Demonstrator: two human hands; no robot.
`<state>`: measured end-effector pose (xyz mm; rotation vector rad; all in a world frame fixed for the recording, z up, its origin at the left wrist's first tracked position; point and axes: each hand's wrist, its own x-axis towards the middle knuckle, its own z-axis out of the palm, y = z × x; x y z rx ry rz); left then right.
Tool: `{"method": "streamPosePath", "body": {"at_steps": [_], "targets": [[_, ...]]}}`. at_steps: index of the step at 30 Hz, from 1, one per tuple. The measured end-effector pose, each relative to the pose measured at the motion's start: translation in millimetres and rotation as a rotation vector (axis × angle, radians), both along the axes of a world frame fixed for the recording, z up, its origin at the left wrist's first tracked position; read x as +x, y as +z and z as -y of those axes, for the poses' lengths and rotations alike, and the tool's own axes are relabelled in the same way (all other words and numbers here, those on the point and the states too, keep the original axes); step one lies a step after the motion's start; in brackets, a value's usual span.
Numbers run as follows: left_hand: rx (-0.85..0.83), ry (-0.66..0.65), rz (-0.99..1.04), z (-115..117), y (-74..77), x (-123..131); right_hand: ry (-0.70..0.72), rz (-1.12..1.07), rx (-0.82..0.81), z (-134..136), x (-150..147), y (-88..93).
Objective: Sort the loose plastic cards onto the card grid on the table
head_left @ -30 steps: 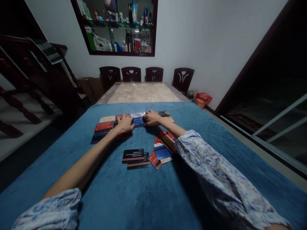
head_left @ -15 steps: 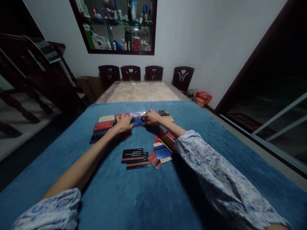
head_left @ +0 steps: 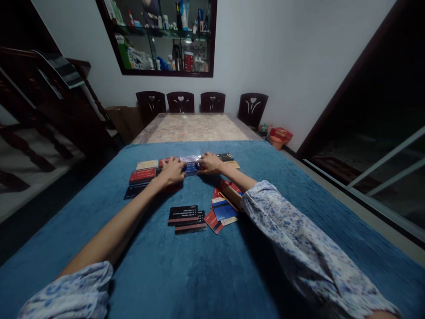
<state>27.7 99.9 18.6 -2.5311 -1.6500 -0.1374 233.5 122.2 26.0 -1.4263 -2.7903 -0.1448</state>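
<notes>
A blue card (head_left: 191, 169) lies flat on the blue cloth, just below a pale card (head_left: 189, 159). My left hand (head_left: 173, 171) grips its left edge with bent fingers, covering most of a red card behind. On the opposite edge, my right hand (head_left: 210, 164) has its fingertips curled against the card. Part of a black card (head_left: 226, 157) and a yellowish card (head_left: 232, 165) show past the right hand. Left of my left hand are a cream card (head_left: 147, 165), red cards (head_left: 142, 175) and a dark blue card (head_left: 133, 191).
Two overlapping black striped cards (head_left: 183, 215) lie nearer me. A loose pile with a blue striped card (head_left: 226, 211) and a red card (head_left: 213, 222) sits under my right forearm. The cloth covers the near table; patterned tabletop (head_left: 199, 127) and dark chairs (head_left: 181, 102) stand beyond.
Almost nothing differs. My left hand has edged slightly right, while both hands stay at the blue card. The other cards keep their places.
</notes>
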Motion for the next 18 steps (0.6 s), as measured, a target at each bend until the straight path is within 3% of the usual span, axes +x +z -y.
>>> {"method": "streamPosePath", "body": {"at_steps": [18], "targets": [[0.174,-0.147,0.187,29,1.8,11,-0.016,-0.065,0.048,30,28,7.5]]}}
